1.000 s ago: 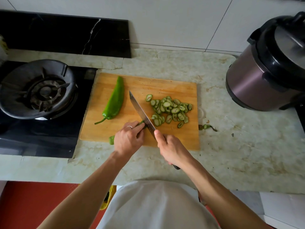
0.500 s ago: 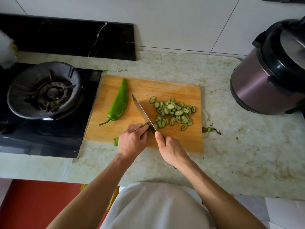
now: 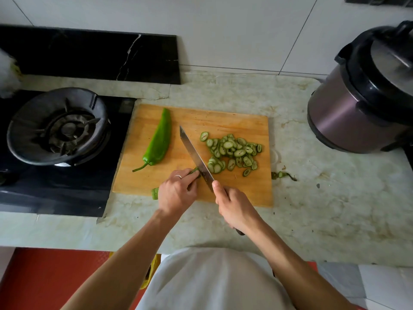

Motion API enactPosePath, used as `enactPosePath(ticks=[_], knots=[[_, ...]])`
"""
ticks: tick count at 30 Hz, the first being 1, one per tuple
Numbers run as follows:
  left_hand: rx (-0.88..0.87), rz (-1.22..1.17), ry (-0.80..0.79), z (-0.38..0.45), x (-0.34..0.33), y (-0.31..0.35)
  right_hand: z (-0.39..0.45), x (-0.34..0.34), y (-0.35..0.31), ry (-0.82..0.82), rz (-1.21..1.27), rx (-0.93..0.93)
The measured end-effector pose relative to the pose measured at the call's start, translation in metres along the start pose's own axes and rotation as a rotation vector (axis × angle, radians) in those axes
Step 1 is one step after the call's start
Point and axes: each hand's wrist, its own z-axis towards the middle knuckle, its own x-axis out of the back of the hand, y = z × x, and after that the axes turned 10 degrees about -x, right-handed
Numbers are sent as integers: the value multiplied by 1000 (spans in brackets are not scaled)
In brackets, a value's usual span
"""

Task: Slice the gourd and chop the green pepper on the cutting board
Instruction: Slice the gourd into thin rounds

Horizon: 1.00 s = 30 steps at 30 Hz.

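Observation:
A wooden cutting board (image 3: pixel 223 121) lies on the marble counter. On its left part rests a whole green pepper (image 3: pixel 159 142), stem toward me. My left hand (image 3: pixel 176 193) grips the remaining piece of gourd (image 3: pixel 155 193) near the board's front edge; most of it is hidden under my fingers. My right hand (image 3: pixel 234 206) holds the knife (image 3: pixel 196 159) by its handle, blade down against the gourd's cut end beside my left fingertips. A heap of gourd slices (image 3: pixel 232 153) lies right of the blade.
A gas burner (image 3: pixel 58 126) on a black hob sits left of the board. A pressure cooker (image 3: pixel 362 104) stands at the right. A gourd end scrap (image 3: pixel 282 175) lies on the counter just right of the board.
The hands, knife and gourd keep the same pose at the cut end. Only the view has shifted slightly.

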Motion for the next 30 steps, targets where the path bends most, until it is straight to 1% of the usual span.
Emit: enactPosePath(ticks=[18,24,28,30], knots=[[-30,22,53,2,1,2,7,-6,0,14,-12,-19],[-15,22,20,1,-1,2,18,-17,-10,52,-56,-15],[2,15,-16,1,-2,-2,17,-24,-10,83,-30,9],[-4,11,0,2,-2,-1,16,-23,-5,68,-29,-3]])
